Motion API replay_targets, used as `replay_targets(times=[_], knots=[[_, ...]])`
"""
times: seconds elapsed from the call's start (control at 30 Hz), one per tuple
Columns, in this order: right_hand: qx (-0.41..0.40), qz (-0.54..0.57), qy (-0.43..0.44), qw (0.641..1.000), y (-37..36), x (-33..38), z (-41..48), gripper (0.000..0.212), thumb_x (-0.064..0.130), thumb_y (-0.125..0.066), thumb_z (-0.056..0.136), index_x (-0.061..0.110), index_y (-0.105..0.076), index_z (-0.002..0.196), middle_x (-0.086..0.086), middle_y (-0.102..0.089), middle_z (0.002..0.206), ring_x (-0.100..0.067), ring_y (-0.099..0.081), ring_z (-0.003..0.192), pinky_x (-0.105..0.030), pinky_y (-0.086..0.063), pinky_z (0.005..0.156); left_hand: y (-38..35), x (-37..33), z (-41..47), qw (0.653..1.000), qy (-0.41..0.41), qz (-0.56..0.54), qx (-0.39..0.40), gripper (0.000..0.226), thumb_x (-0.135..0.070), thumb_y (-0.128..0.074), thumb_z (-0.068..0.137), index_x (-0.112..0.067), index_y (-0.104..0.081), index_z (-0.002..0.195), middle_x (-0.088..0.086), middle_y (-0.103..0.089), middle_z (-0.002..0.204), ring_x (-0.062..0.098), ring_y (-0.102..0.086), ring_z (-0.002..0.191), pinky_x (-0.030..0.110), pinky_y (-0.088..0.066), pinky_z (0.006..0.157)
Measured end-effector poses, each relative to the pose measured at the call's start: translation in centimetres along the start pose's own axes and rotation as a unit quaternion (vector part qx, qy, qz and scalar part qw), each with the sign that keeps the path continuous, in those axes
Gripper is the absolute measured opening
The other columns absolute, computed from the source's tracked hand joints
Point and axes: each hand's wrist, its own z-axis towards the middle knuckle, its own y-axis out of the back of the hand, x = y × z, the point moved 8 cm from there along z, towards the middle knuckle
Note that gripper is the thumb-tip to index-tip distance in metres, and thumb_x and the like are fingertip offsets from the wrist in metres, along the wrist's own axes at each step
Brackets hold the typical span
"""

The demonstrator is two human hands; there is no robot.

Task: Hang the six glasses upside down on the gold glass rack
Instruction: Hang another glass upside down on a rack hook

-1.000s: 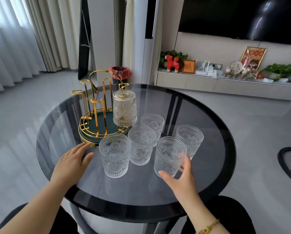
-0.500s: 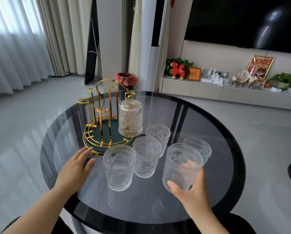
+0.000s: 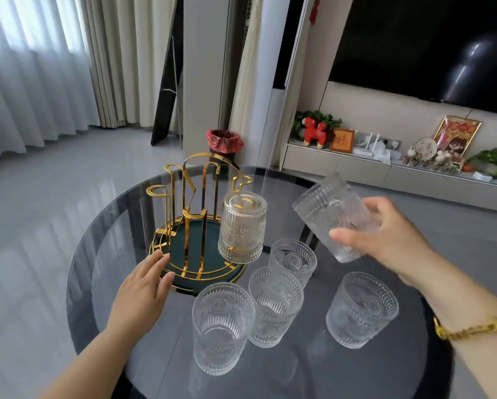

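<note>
Gripping tilted glass (image 3: 329, 216), right hand (image 3: 385, 240), no readable labels

Right hand (image 3: 391, 243) with tilted glass (image 3: 329, 216) aloft, left hand (image 3: 143, 286) against gold rack (image 3: 195, 226).

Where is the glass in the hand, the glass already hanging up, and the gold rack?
Held glass (image 3: 329, 214), head view, on its ribbed side wall.
Hanging glass (image 3: 243, 226), head view, on its patterned side.
Gold rack (image 3: 202, 203), head view, on an upright prong.
</note>
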Motion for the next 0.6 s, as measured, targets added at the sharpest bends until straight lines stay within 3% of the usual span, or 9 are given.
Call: replay_targets(times=[0.17,0.27,0.37,0.5,0.6], knots=[[0.019,-0.056,-0.014,0.998,-0.9,3.0,6.0,0.066,0.043,-0.076,0.051,0.027,-0.039,0.104,0.006,-0.041,0.113,-0.016,-0.046,0.101,-0.037,-0.047,0.081,-0.3,0.4,0.2,1.000,0.000,0.012,0.002,0.053,-0.038,-0.039,0.090,-0.022,-0.024,0.139,-0.001,-0.018,0.153,0.018,-0.020,0.140,0.036,-0.020,0.113],[0.087,-0.050,-0.034,0.994,-2.6,4.8,8.6,0.069,0.035,-0.076,0.059,0.026,-0.037,0.115,0.002,-0.034,0.119,-0.018,-0.041,0.103,-0.030,-0.049,0.066,-0.5,0.4,0.3,1.000,0.001,0.030,0.009,0.058,-0.044,-0.036,0.089,-0.025,-0.017,0.140,-0.003,-0.012,0.154,0.017,-0.018,0.140,0.034,-0.019,0.114],[0.117,-0.063,-0.050,0.990,-3.9,6.3,10.9,0.075,0.030,-0.076,0.060,0.022,-0.034,0.121,-0.006,-0.034,0.131,-0.020,-0.041,0.105,-0.030,-0.047,0.067,-0.6,0.3,0.4,0.999,0.001,0.036,0.015,0.060,-0.047,-0.034,0.088,-0.026,-0.014,0.140,-0.004,-0.008,0.154,0.017,-0.016,0.141,0.034,-0.017,0.115],[0.105,-0.147,-0.002,0.983,-5.2,8.5,13.1,0.075,0.036,-0.077,0.058,0.020,-0.034,0.118,-0.002,-0.042,0.110,-0.013,-0.046,0.083,-0.026,-0.040,0.052,-0.7,0.4,0.5,0.999,0.002,0.047,0.015,0.061,-0.048,-0.034,0.087,-0.026,-0.012,0.141,-0.004,-0.006,0.155,0.016,-0.015,0.141,0.033,-0.017,0.115],[0.116,-0.154,0.030,0.981,-6.5,9.7,14.0,0.079,0.036,-0.077,0.058,0.018,-0.034,0.122,0.001,-0.040,0.109,-0.012,-0.043,0.084,-0.023,-0.036,0.052,-0.8,0.4,0.5,0.998,0.003,0.054,0.017,0.062,-0.050,-0.033,0.087,-0.027,-0.010,0.141,-0.005,-0.005,0.155,0.016,-0.014,0.141,0.032,-0.016,0.115]])
